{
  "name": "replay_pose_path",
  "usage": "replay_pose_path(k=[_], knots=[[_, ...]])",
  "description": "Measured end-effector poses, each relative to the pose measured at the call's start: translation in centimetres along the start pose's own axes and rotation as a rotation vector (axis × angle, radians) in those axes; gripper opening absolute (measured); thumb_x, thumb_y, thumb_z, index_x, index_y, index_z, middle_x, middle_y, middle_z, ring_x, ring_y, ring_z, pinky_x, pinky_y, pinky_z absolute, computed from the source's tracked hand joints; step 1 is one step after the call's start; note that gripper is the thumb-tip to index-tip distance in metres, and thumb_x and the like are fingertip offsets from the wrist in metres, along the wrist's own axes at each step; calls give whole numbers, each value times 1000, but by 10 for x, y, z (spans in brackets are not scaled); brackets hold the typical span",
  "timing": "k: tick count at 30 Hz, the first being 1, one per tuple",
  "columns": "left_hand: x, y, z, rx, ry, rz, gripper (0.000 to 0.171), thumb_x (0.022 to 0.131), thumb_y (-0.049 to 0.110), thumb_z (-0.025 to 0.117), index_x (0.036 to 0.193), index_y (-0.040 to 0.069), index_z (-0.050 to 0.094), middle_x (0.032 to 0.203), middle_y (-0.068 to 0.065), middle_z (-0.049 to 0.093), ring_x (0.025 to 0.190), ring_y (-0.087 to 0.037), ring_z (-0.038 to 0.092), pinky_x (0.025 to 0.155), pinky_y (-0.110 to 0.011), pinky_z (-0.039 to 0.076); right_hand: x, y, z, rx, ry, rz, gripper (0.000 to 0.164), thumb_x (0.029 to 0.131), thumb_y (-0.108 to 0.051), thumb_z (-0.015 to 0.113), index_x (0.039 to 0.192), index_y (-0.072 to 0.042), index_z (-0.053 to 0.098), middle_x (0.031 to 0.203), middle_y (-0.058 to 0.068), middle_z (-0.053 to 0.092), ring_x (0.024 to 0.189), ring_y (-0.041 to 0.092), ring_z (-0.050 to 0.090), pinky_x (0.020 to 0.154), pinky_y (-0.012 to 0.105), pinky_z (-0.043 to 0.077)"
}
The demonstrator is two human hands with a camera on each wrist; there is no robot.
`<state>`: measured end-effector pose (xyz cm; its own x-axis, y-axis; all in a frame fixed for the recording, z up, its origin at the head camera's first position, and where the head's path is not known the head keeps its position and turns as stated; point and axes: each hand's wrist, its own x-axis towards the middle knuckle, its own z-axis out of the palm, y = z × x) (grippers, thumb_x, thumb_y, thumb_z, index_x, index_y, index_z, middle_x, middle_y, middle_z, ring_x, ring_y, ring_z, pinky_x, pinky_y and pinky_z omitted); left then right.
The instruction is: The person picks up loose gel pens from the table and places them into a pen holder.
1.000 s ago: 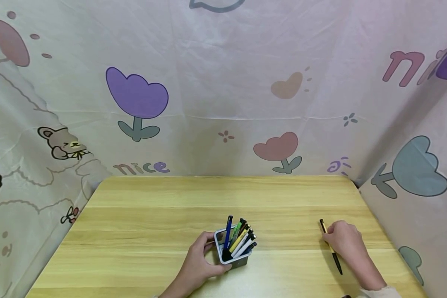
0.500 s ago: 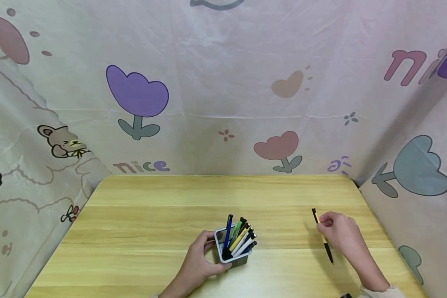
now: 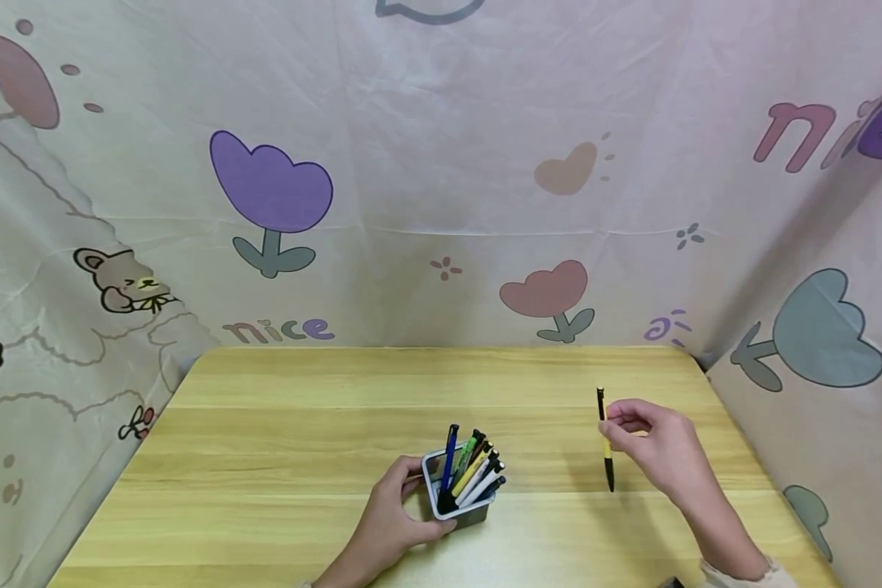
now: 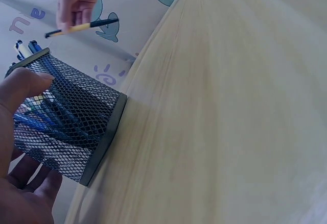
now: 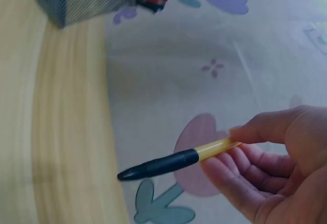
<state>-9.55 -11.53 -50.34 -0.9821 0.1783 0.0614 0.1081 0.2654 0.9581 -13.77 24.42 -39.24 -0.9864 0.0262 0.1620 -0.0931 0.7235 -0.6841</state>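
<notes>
A square mesh pen holder (image 3: pixel 474 517) stands on the table, filled with several pens (image 3: pixel 473 474) in blue, green, yellow and white. My left hand (image 3: pixel 393 510) grips it from the left, thumb at the near side and fingers behind. The left wrist view shows the dark mesh wall (image 4: pixel 76 106) between thumb and fingers. To the right, my right hand (image 3: pixel 657 445) pinches a yellow and black pen (image 3: pixel 607 449) between thumb and fingers. This pen is raised above the table, nearly upright, its black tip (image 5: pixel 153 167) downward.
The light wooden table (image 3: pixel 301 457) reaches back to a hanging cloth (image 3: pixel 412 163) printed with flowers and words. Similar cloth covers the left and right sides. A small dark object (image 3: pixel 672 582) shows at the bottom edge beside the right sleeve.
My right hand has lifted the yellow and black pen off the table and moved it left and away from me, turning it more upright. My left hand and the pen holder have stayed put.
</notes>
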Motion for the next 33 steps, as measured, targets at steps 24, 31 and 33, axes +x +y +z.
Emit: replay_pose_path(k=[24,31,33], knots=[[1,-3,-1,0,2,7,71,66,24,98,125,13,60,135,0,64,127,-23,64,115,-30,54,-14,-72,15,591,-40,-93,15,92,-4,76,101,4,67,87,1,69,76,16,75,76,29,68],[1,-3,0,1,3,11,70,66,25,98,125,13,60,135,0,65,127,-23,64,115,-31,54,-17,-86,28,689,-65,-111,19,90,-1,76,103,5,65,92,10,69,77,14,74,76,29,68],[1,-3,0,1,4,9,70,66,25,98,125,13,60,135,0,65,127,-23,64,114,-31,54,-18,-90,33,704,-87,-134,19,89,0,76,103,5,65,92,9,68,77,13,74,76,28,68]])
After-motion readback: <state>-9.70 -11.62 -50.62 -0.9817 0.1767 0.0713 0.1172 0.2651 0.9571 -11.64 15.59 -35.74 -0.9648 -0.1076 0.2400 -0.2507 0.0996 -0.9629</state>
